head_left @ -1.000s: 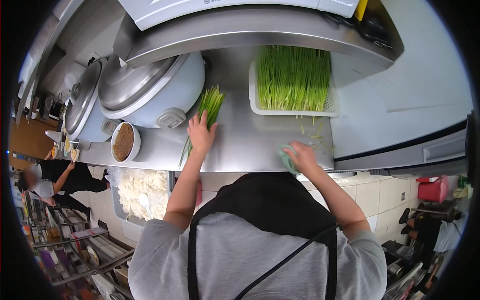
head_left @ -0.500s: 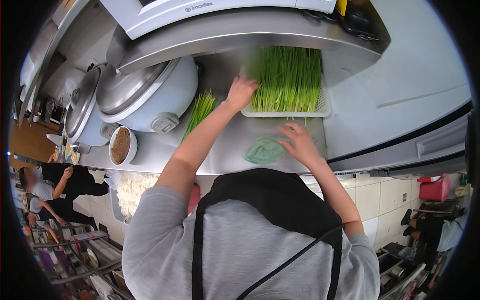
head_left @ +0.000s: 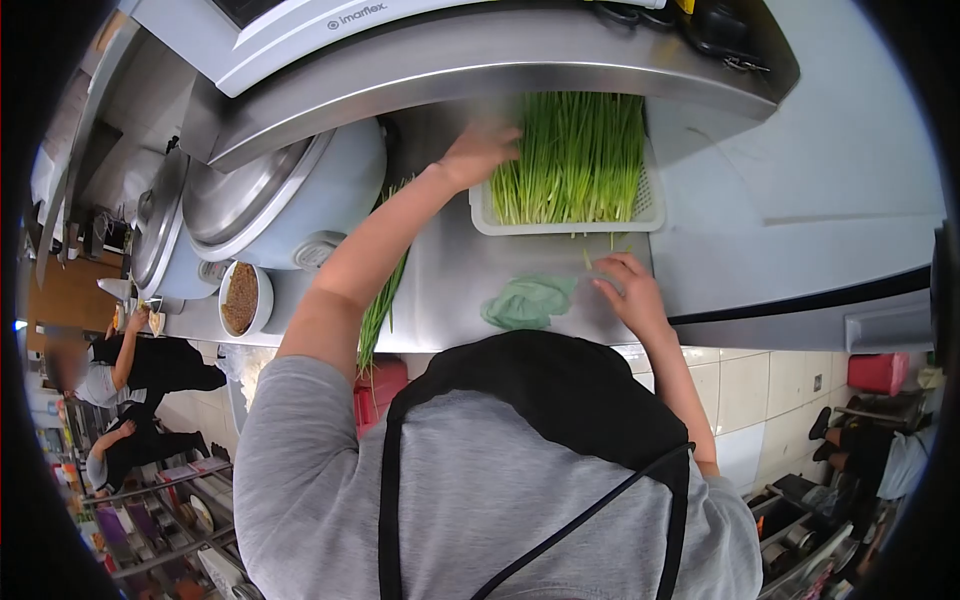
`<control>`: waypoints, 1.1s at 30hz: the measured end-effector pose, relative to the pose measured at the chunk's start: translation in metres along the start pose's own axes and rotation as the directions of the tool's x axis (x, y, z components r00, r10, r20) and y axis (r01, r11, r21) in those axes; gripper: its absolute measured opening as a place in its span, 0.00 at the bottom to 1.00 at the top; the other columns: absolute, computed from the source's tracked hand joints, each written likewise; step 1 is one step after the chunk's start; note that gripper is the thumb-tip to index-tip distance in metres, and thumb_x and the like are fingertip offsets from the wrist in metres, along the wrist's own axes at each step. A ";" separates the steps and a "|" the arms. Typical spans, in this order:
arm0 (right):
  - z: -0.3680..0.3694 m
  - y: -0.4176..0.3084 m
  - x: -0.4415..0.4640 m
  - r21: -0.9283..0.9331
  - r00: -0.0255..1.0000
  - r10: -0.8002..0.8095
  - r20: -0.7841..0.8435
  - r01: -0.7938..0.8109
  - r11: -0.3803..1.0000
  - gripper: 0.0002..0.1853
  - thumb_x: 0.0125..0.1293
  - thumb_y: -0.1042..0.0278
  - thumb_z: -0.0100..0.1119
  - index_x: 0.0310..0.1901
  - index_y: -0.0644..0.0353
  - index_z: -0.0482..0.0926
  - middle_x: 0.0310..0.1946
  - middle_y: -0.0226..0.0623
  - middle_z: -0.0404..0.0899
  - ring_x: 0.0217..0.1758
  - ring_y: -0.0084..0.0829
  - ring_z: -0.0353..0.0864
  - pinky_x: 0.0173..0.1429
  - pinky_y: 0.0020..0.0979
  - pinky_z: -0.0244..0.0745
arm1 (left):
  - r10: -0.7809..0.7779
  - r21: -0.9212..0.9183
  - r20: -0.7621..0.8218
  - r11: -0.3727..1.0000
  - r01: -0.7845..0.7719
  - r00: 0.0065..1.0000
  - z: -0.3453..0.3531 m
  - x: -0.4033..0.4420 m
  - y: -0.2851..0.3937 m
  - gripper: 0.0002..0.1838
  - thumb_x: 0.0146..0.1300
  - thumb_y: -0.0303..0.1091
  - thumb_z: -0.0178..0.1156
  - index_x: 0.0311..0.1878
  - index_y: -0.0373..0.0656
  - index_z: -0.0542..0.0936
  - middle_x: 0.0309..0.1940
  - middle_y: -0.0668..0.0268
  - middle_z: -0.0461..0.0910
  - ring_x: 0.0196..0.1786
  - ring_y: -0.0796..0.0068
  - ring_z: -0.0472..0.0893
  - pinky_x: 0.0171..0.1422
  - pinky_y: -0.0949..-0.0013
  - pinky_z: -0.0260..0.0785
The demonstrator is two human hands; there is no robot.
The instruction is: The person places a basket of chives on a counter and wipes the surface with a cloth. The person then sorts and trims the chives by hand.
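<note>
Reaching left hand [head_left: 482, 152] toward greens [head_left: 575, 160] in tray [head_left: 575, 229], at their 9 o'clock; grip too blurred to tell. Curling right hand [head_left: 634, 292], thumb apart, at 5 o'clock. Risking dragging stalks [head_left: 372, 330] off counter [head_left: 448, 270], overhanging beneath left forearm [head_left: 385, 245].

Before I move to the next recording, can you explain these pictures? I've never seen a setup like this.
There's no robot here: a person works bare-handed, wearing a head camera that looks forward and down. Every picture comes from that camera, so the person's left is picture left.

On the metal counter sit a white perforated tray of chives, a crumpled green cloth, a loose bunch of chives, a white bowl of something brown, and two lidded rice cookers.

The left hand is at the tray's left side, blurred; the right hand is right of the cloth. I can't tell whether either holds anything.
</note>
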State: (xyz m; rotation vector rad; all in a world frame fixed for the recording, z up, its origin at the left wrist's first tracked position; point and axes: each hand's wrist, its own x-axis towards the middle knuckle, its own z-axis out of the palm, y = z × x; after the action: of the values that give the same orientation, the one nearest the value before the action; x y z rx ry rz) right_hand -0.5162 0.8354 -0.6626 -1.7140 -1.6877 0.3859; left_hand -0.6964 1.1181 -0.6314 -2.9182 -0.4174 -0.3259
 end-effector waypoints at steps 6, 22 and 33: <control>-0.001 -0.005 0.012 -0.035 0.998 -0.050 -0.023 0.049 0.998 0.14 0.52 0.67 0.59 0.41 0.59 0.76 0.41 0.40 0.73 0.43 0.41 0.73 0.46 0.35 0.70 | 0.137 -0.023 0.293 0.990 -0.136 0.946 0.007 0.003 0.018 0.15 0.43 0.20 0.51 0.33 0.48 0.80 0.38 0.73 0.75 0.53 0.70 0.64 0.57 0.67 0.58; 0.003 -0.003 0.006 -0.028 0.997 -0.056 0.060 0.058 0.998 0.14 0.53 0.66 0.57 0.41 0.60 0.75 0.39 0.39 0.73 0.44 0.41 0.72 0.47 0.37 0.67 | 0.162 0.247 0.538 0.908 -0.338 0.827 0.031 0.017 0.023 0.11 0.50 0.33 0.54 0.37 0.52 0.81 0.43 0.74 0.74 0.59 0.68 0.60 0.62 0.58 0.49; 0.003 -0.006 0.003 -0.075 0.994 -0.028 0.101 0.036 0.997 0.14 0.54 0.65 0.57 0.41 0.60 0.75 0.38 0.38 0.73 0.44 0.40 0.72 0.47 0.37 0.67 | 0.214 0.195 0.513 0.914 -0.356 0.831 0.023 0.019 0.018 0.14 0.50 0.32 0.55 0.42 0.58 0.79 0.35 0.73 0.78 0.60 0.68 0.61 0.64 0.51 0.44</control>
State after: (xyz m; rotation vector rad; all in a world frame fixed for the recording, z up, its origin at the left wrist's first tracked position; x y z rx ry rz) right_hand -0.5225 0.8384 -0.6604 -1.7463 -1.8212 0.4029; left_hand -0.6694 1.1105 -0.6515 -2.6862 -0.0626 0.4829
